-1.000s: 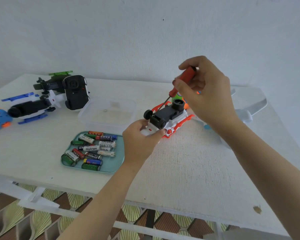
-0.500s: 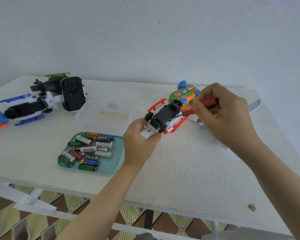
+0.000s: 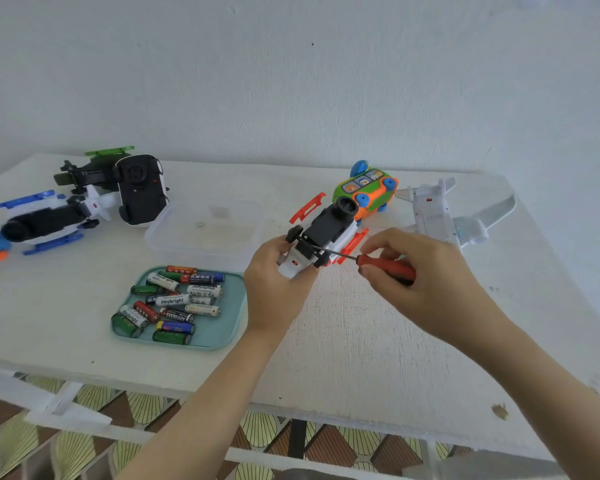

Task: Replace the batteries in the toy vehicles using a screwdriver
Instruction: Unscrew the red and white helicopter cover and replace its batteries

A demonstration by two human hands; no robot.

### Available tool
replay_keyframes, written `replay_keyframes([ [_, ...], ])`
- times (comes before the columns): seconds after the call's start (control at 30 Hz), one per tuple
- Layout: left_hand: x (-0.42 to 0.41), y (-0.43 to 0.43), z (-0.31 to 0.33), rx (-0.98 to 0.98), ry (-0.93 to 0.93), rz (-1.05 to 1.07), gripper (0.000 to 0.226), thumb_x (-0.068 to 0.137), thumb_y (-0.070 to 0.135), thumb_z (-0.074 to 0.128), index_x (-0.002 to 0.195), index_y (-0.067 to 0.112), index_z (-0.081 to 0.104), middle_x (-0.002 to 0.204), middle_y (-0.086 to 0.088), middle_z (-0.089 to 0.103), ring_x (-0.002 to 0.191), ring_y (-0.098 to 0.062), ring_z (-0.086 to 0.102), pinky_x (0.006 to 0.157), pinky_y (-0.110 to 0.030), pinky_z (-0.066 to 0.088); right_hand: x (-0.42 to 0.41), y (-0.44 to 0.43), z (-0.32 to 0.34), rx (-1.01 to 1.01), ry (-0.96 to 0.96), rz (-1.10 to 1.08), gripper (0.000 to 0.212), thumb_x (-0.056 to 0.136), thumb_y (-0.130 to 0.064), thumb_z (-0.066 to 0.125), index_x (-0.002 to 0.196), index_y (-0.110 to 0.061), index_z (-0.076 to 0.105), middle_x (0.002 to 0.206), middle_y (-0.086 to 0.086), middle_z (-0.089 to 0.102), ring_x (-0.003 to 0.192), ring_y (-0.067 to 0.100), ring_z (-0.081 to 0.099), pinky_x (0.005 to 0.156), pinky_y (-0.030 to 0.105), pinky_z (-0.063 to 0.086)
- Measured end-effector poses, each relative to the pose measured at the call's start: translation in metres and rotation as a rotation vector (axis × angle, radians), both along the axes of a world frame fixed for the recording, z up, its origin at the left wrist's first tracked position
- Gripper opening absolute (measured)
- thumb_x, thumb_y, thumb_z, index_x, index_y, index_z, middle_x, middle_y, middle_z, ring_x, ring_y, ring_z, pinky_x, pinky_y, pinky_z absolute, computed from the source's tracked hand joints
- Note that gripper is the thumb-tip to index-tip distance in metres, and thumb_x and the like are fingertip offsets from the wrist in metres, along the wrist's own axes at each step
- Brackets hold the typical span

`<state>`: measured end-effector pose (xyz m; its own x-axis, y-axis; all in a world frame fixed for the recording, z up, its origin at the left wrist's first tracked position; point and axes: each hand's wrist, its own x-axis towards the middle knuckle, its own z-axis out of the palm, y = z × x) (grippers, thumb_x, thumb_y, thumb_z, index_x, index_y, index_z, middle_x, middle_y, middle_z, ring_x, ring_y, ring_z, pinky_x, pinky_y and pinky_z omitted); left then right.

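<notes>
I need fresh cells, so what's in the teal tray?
Loose batteries lie piled toward the teal tray's left; its right part is bare. Upper ones partly cover others, so no exact count.

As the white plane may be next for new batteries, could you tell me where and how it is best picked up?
Probably the boxy fuselage of the white plane, pinched across its long sides from above. It lies flat on the table, and its thin wings and tail fins stick out sideways, poor holds. The right hand, holding the screwdriver, is nearest.
</notes>
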<state>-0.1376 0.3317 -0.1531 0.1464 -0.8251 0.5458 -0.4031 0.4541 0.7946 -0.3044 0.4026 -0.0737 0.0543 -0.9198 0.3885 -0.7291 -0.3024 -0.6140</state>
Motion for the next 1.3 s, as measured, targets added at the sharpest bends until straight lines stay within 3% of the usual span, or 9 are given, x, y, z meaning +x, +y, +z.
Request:
replay_keyframes([
  [0.1, -0.002, 0.0, 0.0, -0.004, 0.004, 0.021, 0.032, 0.068, 0.006, 0.085, 0.094, 0.003, 0.068, 0.083, 0.024, 0.055, 0.08, 0.014, 0.053, 0.068, 0.0, 0.037, 0.005, 0.002, -0.007, -0.018, 0.011, -0.004, 0.009, 0.087, -0.015, 0.066, 0.094, -0.02, 0.063, 0.078, -0.008, 0.06, 0.076, 0.01, 0.056, 0.068, 0.016, 0.044],
  [0.23, -0.004, -0.002, 0.0, 0.018, 0.004, 0.047, 0.027, 0.068, 0.007, 0.085, 0.089, 0.005, 0.068, 0.077, 0.022, 0.055, 0.076, 0.011, 0.052, 0.065, -0.002, 0.037, 0.013, 0.008, -0.016, -0.041, -0.016, 0.003, 0.008, 0.09, -0.013, 0.062, 0.097, -0.017, 0.058, 0.081, -0.015, 0.055, 0.081, 0.005, 0.055, 0.067, 0.013, 0.044],
  [0.4, -0.005, 0.0, 0.001, 0.013, 0.006, 0.039, 0.023, 0.07, 0.006, 0.083, 0.086, 0.005, 0.066, 0.075, 0.022, 0.053, 0.074, 0.011, 0.051, 0.065, -0.002, 0.037, 0.019, 0.014, -0.023, -0.027, -0.033, 0.008, 0.004, 0.092, -0.016, 0.058, 0.095, -0.015, 0.056, 0.083, -0.003, 0.058, 0.076, 0.013, 0.052, 0.066, 0.03, 0.043],
  [0.73, -0.002, 0.001, 0.007, 0.044, -0.015, -0.008, 0.025, 0.073, 0.009, 0.081, 0.094, 0.011, 0.068, 0.079, 0.024, 0.056, 0.078, 0.013, 0.053, 0.066, -0.001, 0.038, 0.011, 0.013, -0.017, -0.113, -0.064, -0.032, 0.004, 0.089, -0.019, 0.057, 0.092, -0.019, 0.056, 0.083, -0.005, 0.062, 0.075, 0.01, 0.055, 0.062, 0.017, 0.043],
  [0.9, 0.003, -0.004, 0.011, 0.01, -0.113, -0.058, 0.023, 0.076, 0.011, 0.08, 0.096, 0.017, 0.071, 0.083, 0.02, 0.062, 0.079, 0.008, 0.057, 0.067, -0.004, 0.041, 0.004, 0.011, -0.012, -0.13, -0.076, -0.088, 0.006, 0.089, -0.009, 0.062, 0.092, -0.013, 0.059, 0.081, -0.003, 0.062, 0.074, -0.001, 0.054, 0.062, 0.005, 0.039],
  [1.13, 0.01, -0.013, 0.02, 0.001, -0.315, -0.116, 0.018, 0.071, 0.005, 0.08, 0.087, 0.007, 0.072, 0.081, -0.001, 0.07, 0.076, -0.019, 0.059, 0.063, -0.024, 0.046, -0.008, 0.01, -0.008, -0.138, -0.138, -0.168, 0.006, 0.09, -0.007, 0.061, 0.091, -0.013, 0.06, 0.076, -0.006, 0.061, 0.063, 0.007, 0.052, 0.054, 0.008, 0.038],
  [1.2, 0.013, -0.014, 0.024, 0.008, -0.382, -0.131, 0.016, 0.07, 0.007, 0.08, 0.082, 0.005, 0.071, 0.077, -0.005, 0.068, 0.073, -0.022, 0.058, 0.059, -0.032, 0.047, -0.011, 0.009, -0.009, -0.126, -0.154, -0.184, 0.005, 0.09, -0.008, 0.061, 0.09, -0.013, 0.06, 0.074, -0.005, 0.061, 0.061, 0.007, 0.053, 0.053, 0.007, 0.037],
  [1.3, 0.017, -0.014, 0.032, 0.024, -0.449, -0.159, 0.015, 0.068, 0.008, 0.079, 0.073, 0.004, 0.067, 0.068, -0.006, 0.064, 0.065, -0.021, 0.055, 0.054, -0.032, 0.043, -0.014, 0.009, -0.011, -0.103, -0.185, -0.195, 0.006, 0.09, -0.008, 0.061, 0.088, -0.013, 0.059, 0.07, 0.001, 0.061, 0.058, 0.009, 0.052, 0.051, 0.008, 0.037],
])
